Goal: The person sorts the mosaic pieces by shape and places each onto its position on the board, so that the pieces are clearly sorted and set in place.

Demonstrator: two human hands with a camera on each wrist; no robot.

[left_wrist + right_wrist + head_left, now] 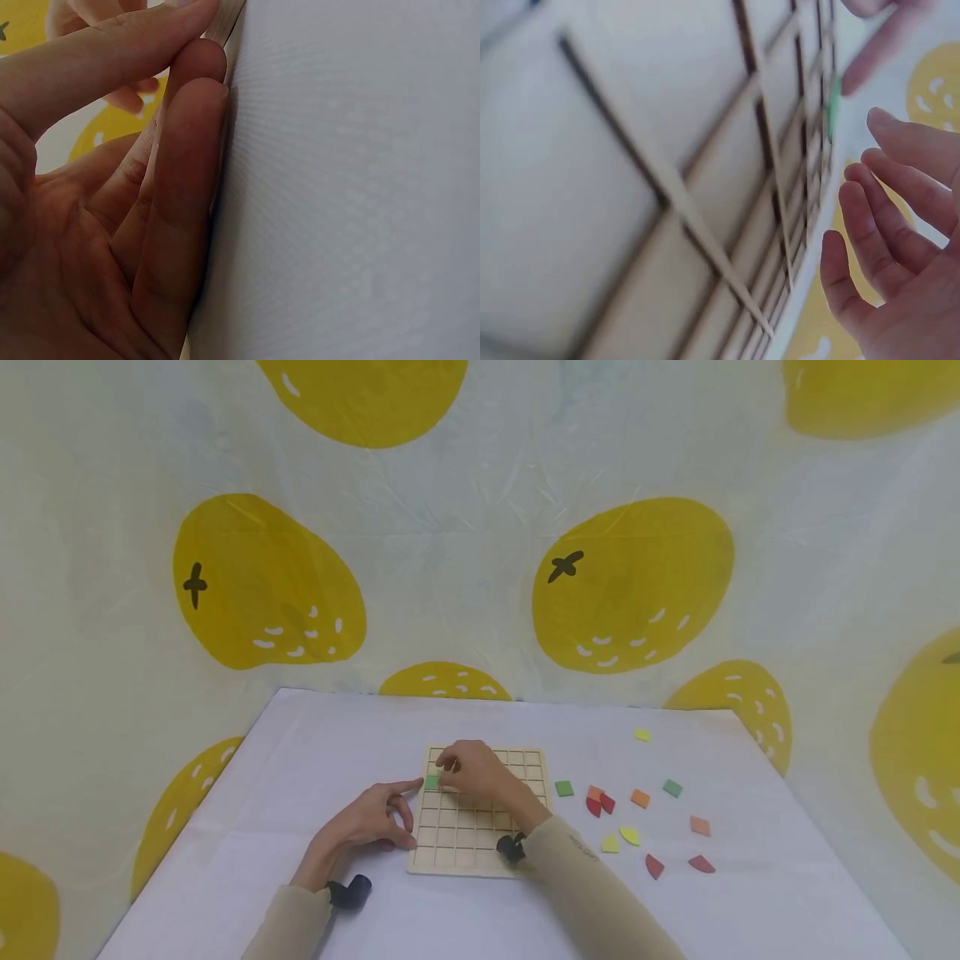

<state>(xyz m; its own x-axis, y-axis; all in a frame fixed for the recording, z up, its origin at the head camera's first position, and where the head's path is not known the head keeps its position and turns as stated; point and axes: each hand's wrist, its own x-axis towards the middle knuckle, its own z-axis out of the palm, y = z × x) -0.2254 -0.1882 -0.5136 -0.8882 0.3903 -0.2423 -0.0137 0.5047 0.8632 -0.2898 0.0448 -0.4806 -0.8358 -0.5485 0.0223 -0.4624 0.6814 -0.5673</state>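
A pale wooden board (446,858) divided into square cells lies flat on the table. One green square tile (432,782) sits in a cell by its left edge. My left hand (367,817) rests beside that edge, its index finger reaching toward the green tile and its thumb near the lower left corner. Over the board's upper left part hovers my right hand (480,770), close to the tile. In the right wrist view its fingers (862,217) are loosely bent, with nothing visible between them. The left wrist view shows the left fingers (184,172) lying against the white surface.
To the board's right, loose pieces lie scattered: a green square (564,788), another green square (672,788), an orange square (640,798), red quarter-rounds (654,866) and several yellow pieces (610,843). A fruit-patterned curtain (450,568) stands behind the white table (330,735).
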